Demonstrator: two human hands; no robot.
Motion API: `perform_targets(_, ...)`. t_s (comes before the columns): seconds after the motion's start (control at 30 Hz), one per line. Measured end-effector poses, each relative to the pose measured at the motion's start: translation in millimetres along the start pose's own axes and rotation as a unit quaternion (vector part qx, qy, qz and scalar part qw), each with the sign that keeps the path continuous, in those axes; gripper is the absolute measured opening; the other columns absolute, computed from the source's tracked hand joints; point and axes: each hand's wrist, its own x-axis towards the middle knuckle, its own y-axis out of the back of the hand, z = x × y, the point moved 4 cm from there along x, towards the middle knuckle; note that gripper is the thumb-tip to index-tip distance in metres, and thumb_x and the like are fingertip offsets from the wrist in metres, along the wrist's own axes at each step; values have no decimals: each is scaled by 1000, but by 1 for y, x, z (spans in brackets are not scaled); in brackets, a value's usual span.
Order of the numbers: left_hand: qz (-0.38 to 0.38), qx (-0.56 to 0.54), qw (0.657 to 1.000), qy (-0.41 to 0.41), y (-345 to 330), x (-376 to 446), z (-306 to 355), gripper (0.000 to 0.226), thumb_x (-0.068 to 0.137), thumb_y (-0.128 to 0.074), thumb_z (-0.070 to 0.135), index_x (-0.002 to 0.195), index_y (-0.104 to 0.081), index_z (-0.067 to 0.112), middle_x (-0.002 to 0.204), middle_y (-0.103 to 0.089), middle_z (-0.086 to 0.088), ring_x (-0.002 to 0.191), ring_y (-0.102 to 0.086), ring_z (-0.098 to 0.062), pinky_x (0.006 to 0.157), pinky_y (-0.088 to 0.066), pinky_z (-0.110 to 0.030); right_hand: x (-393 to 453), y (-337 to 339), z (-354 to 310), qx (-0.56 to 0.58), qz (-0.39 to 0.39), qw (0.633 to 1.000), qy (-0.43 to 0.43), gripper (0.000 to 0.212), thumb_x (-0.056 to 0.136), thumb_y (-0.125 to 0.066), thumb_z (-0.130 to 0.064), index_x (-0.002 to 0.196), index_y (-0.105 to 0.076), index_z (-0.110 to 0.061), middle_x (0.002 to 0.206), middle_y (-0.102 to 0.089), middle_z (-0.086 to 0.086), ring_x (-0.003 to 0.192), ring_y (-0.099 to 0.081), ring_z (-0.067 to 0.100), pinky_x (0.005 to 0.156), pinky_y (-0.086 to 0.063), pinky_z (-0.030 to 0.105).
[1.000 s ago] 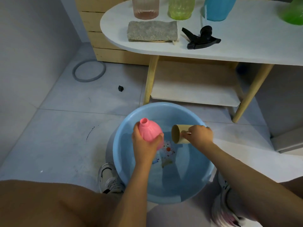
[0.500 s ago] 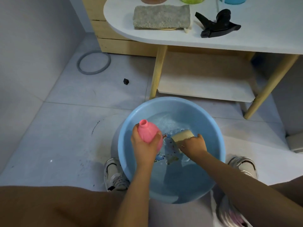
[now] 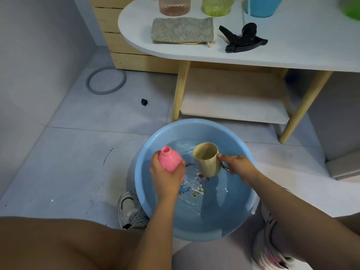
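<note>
A light blue basin (image 3: 241, 217) with water in it stands on the floor between my feet. My left hand (image 3: 167, 178) grips a pink bottle (image 3: 169, 159) with an open neck, held over the basin's left side. My right hand (image 3: 236, 166) holds a beige mug (image 3: 207, 160) by its handle, upright and slightly tilted, above the water. The mug's mouth faces up and towards the bottle, a short gap to its right. A colourful print shows on the basin's bottom.
A white oval table (image 3: 292, 53) on wooden legs stands just beyond the basin, with a grey cloth (image 3: 182, 30), a black spray head (image 3: 243, 38) and coloured bottles. A low shelf (image 3: 233, 112) sits beneath. A grey ring (image 3: 106, 80) and a small black piece (image 3: 144, 102) lie on the floor.
My right hand dipped the mug sideways into the water, then lifted it out upright. My left hand has kept the pink bottle in nearly the same place.
</note>
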Motion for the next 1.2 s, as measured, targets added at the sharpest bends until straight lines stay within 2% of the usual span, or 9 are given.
perform_targets(0.07,-8,8,1000,-4,-2,-2,-1,75,62,-84,31,126,-44,28,114,-47,3,97,-54,-20,79,-50,-36,-4,8,-12,16,-2,1000,26,43,75,-70,-48,62,-51,-11,48,-39,-1,53,-39,17,60,-36,27)
perform_targets(0.17,-26,20,999,-10,-7,-6,2,75,61,-83,34,125,-43,32,115,-47,3,97,-53,-20,77,-50,-36,-15,19,-35,16,3,997,73,50,74,-71,-49,41,-46,-22,39,-38,-13,45,-37,7,56,-33,24)
perform_targets(0.33,-54,34,997,-41,-15,-11,10,77,62,-84,32,127,-43,31,119,-47,3,106,-52,-24,85,-52,-43,-32,33,-69,39,5,989,140,58,58,-77,-59,50,-38,-16,56,-29,5,53,-23,16,51,-19,28)
perform_targets(0.4,-61,34,996,-46,-17,-12,12,75,63,-83,31,126,-42,32,120,-47,4,108,-52,-23,85,-52,-44,-38,36,-80,27,3,987,159,64,59,-78,-55,45,-26,-22,50,-21,-4,49,-17,14,44,-14,24)
perform_targets(0.47,-66,35,996,-50,-19,-12,15,74,64,-82,30,126,-42,33,118,-44,7,108,-51,-22,85,-51,-43,-43,38,-88,18,4,983,183,67,63,-79,-47,41,-22,-21,46,-15,-10,45,-14,10,40,-12,20)
perform_targets(0.57,-69,35,995,-58,-21,-13,18,76,64,-83,31,127,-42,34,116,-42,10,106,-49,-18,81,-49,-36,-50,38,-99,-4,16,975,220,66,67,-79,-39,39,-22,-20,44,-15,-10,44,-14,9,38,-12,19)
perform_targets(0.67,-69,42,995,-62,-22,-14,19,74,64,-82,32,125,-42,36,114,-43,13,105,-50,-17,80,-50,-35,-57,39,-108,-40,31,967,251,66,70,-79,-36,41,-22,-20,42,-15,-8,43,-15,10,39,-12,19)
perform_targets(0.9,-83,42,993,-74,-25,-15,18,78,63,-84,33,128,-41,36,115,-40,15,105,-48,-13,77,-46,-28,-69,36,-120,-104,55,951,286,66,68,-80,-39,43,-22,-18,41,-15,-6,45,-16,12,42,-12,22)
perform_targets(1.2,-78,38,993,-80,-25,-14,20,80,63,-85,34,129,-41,34,122,-44,11,108,-48,-15,77,-47,-27,-79,36,-133,-205,113,918,321,64,69,-76,-47,40,-27,-16,43,-19,-2,46,-18,16,47,-15,31)
